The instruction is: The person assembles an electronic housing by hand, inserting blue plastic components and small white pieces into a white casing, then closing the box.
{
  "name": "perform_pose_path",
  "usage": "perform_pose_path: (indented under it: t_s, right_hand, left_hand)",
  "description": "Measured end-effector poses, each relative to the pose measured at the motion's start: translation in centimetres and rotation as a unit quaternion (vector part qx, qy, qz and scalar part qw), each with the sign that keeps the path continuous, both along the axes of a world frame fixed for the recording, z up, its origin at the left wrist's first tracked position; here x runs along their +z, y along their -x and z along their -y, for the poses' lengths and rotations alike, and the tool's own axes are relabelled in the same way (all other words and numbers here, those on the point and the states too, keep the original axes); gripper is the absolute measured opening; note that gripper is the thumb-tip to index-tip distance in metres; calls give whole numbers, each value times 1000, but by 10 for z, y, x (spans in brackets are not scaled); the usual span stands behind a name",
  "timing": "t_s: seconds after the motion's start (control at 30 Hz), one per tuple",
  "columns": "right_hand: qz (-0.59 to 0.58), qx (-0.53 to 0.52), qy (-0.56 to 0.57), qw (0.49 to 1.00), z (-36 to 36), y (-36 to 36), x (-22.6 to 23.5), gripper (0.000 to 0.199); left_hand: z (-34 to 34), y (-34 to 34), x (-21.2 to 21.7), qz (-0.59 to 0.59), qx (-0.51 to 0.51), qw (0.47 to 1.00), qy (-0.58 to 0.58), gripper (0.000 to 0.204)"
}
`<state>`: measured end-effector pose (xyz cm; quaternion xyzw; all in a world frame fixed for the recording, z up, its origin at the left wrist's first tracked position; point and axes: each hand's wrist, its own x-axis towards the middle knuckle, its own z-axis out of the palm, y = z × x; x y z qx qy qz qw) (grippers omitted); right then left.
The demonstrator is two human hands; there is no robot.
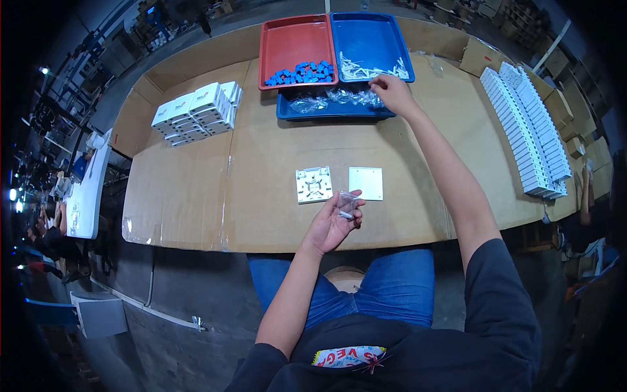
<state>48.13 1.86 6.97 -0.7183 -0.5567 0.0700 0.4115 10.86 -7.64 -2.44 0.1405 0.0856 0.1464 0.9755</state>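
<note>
Bag (347, 200) of clear plastic lies in the left hand (330, 227), above the counter's near part; the hand is palm up, fingers curled about the bag. A small pale stick (345, 215) shows at the bag's lower part; whether it lies inside cannot be told. The right hand (394, 95) is at the near right corner of the upper blue tray (369, 40), fingers bent together beside the loose white sticks (360, 70); whether it pinches one cannot be told.

Handling, as judged: the bag is very light, limp and slippery, and its thin film creases or tears easily. Hold it by the edge between thumb and finger. The sticks look light and stiff, prone to roll; grip each at mid-length.

A red tray (297, 40) holding blue pieces (305, 73) adjoins the upper blue tray. Clear bags (357, 98) lie in the lower blue tray (333, 117).

Surface: the counter (268, 147) is covered with brown cardboard. A slotted white plate (314, 185) lies left of a flat white plate (372, 183). White boxes (196, 112) are stacked at left; long white rows (522, 134) stand at right.

Room: dim workshop, grey floor (176, 353), white table (83, 206) at far left.
</note>
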Motion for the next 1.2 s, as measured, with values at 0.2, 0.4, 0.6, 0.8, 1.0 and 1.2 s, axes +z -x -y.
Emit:
perform_pose_path:
  t_s: [0.2,0.4,0.6,0.8,1.0,1.2]
  right_hand:
    - [162,-100,91,978,-52,-8,11,23]
    - [205,-102,138,964,-86,-21,8,20]
    - [190,-106,170,961,-108,-26,-1,19]
    - [227,-105,204,946,-115,-25,-3,21]
    - [162,-80,72,981,-90,-52,-3,22]
    - [-155,95,-50,982,-15,26,-4,21]
  left_hand:
    - [-2,3,-3,1,-7,1000,9,58]
    - [3,-1,2,-10,-8,1000,6,56]
    - [1,-3,7,-14,-3,1000,19,56]
    - [-1,-2,9,-21,1,1000,15,56]
    - [3,-9,5,-19,-13,999,35,56]
    - [-1,-2,5,-19,-3,1000,-8,58]
